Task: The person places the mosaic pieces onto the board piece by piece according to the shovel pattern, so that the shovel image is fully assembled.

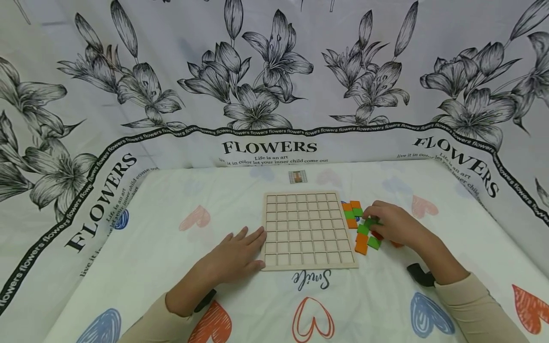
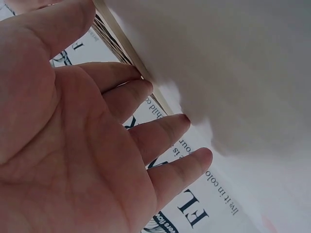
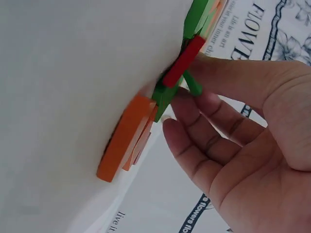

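Observation:
A square wooden grid board (image 1: pixel 309 232) lies on the cloth, its cells bare. My left hand (image 1: pixel 238 255) rests flat by the board's left edge, fingers straight and fingertips touching it; the left wrist view shows the open palm (image 2: pixel 73 141) beside the board's rim (image 2: pixel 131 53). Right of the board lies a loose group of orange, green and red square tiles. My right hand (image 1: pixel 394 224) is over them, thumb and fingertips pinching a green tile (image 3: pixel 193 83) that stands tilted. A red tile (image 3: pixel 184 61) partly hides the thumb tip. Another green tile (image 1: pixel 374 243) and an orange tile (image 1: pixel 361 244) lie nearby.
A small picture card (image 1: pixel 298 176) lies behind the board. White cloth with printed hearts (image 1: pixel 313 318) covers the table. A flower-printed curtain (image 1: pixel 257 71) hangs at the back and sides. Each wrist carries a black strap or device (image 1: pixel 420 275).

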### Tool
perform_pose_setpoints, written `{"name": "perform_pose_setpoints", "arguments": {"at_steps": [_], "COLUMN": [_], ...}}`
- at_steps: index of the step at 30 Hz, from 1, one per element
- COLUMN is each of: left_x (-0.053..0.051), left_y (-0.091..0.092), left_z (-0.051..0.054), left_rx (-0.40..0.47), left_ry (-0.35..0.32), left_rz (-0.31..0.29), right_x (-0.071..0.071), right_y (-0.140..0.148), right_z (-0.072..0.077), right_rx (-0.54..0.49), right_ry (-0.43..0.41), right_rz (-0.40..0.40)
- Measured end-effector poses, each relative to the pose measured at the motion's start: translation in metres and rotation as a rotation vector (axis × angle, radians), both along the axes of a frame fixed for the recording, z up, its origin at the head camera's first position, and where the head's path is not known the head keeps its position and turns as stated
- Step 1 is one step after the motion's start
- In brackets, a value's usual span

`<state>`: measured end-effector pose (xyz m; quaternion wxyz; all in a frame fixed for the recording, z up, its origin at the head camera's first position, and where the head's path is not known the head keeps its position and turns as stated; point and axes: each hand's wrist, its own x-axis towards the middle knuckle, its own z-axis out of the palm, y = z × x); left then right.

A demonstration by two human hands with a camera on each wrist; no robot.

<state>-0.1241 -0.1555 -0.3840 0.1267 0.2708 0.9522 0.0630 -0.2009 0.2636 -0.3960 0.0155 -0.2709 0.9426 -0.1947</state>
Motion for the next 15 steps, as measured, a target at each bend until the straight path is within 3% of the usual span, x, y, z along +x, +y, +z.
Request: {"name": "perform_pose_setpoints", "arguments": {"at_steps": [9,15], "left_x": [0.0,0.0], "left_y": [0.0,0.001], "left_z": [-0.002,-0.005], "left_rx": [-0.004,-0.018], "left_ry": [0.006,0.012], "left_rz": [-0.002,0.02], "right_x": [-0.004,-0.018], "right_y": [0.001,0.0], "right_z": [0.008,0.015], "right_rx": [-0.089,-0.136], "right_ry": [-0.133,-0.159], "right_rz": [-0.044,-0.032]}}
